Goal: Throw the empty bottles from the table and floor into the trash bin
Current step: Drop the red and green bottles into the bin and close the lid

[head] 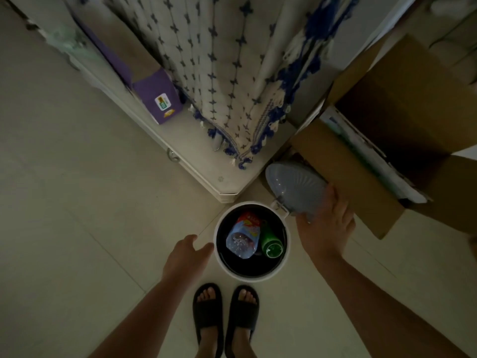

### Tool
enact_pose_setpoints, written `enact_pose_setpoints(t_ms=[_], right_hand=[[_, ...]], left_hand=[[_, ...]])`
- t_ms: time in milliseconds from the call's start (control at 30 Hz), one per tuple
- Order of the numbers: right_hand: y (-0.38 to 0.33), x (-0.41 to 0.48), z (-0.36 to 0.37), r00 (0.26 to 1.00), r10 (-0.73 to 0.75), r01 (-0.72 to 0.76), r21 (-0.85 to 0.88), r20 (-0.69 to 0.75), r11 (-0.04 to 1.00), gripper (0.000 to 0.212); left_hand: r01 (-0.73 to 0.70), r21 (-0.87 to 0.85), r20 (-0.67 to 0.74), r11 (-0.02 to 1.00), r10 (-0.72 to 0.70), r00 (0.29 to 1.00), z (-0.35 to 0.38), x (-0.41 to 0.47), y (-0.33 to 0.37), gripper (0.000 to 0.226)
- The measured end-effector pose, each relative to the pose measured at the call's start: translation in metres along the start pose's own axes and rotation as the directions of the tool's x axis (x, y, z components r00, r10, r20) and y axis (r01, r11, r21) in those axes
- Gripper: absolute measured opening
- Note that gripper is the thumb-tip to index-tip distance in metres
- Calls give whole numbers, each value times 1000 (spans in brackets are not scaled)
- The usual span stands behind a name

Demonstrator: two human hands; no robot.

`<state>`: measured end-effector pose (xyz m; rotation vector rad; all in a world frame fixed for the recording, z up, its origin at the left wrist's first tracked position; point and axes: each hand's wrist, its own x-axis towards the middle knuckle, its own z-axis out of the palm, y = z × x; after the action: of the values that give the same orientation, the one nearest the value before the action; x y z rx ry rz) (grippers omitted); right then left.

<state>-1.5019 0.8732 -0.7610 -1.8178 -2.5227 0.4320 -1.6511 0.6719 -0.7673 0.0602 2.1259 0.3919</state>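
A round white trash bin [219, 264] with a dark liner stands on the floor in front of my feet. Inside lie a clear blue bottle with a red and blue label [242, 240] and a green bottle [271, 245], both bottom up. The bin's grey-blue lid [294, 188] is swung open to the upper right, and my right hand [326, 227] grips its lower edge. My left hand [187, 250] hovers at the bin's left rim with fingers apart and nothing in it.
An open cardboard box [346, 174] sits right of the bin. A white cabinet base [201, 177] with a purple box [158, 98] and a hanging blue-patterned cloth [227, 73] lies behind. My feet in black slippers [224, 313] stand on pale tiles.
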Motion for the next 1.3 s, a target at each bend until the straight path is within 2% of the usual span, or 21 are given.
enact_pose_setpoints(t_ms=[233,533,667,733,867,967,1033,1133,1167,1233,1300], right_hand=[[-4,-41,1,995,-96,97,-68,17,993,83],[-14,-116,23,951,-200,247,-185,237,951,105],[-10,-116,28,920,-293,347,-193,261,918,107],[-1,-109,30,911,-320,365,-145,261,920,110],[26,-83,32,898,-383,398,-28,218,917,107],[40,-66,22,807,-557,567,4,197,823,69],[56,-54,18,722,-658,679,-37,215,733,57],[76,-36,13,682,-707,719,9,187,695,63],[83,-32,12,644,-739,753,8,200,658,66],[97,-31,15,517,-821,846,4,243,533,69],[104,-37,21,431,-870,893,22,240,449,63]], left_hand=[[15,-10,-13,1000,-15,1000,-14,-6,-16,62],[76,-118,-18,990,-79,997,-10,-24,-33,64],[87,-235,5,968,-88,996,15,-30,-23,60],[63,-340,22,938,-59,998,34,-40,-4,49],[-24,-624,15,781,43,999,90,-56,52,42],[-152,-666,-114,730,101,988,128,-64,83,50],[-233,-653,-224,721,110,968,154,-71,95,61],[-259,-707,-315,658,35,949,181,-79,99,59],[-268,-711,-338,650,19,941,187,-82,99,59],[-299,-694,-384,655,16,923,197,-88,95,56],[-317,-695,-414,645,1,910,201,-95,90,53]])
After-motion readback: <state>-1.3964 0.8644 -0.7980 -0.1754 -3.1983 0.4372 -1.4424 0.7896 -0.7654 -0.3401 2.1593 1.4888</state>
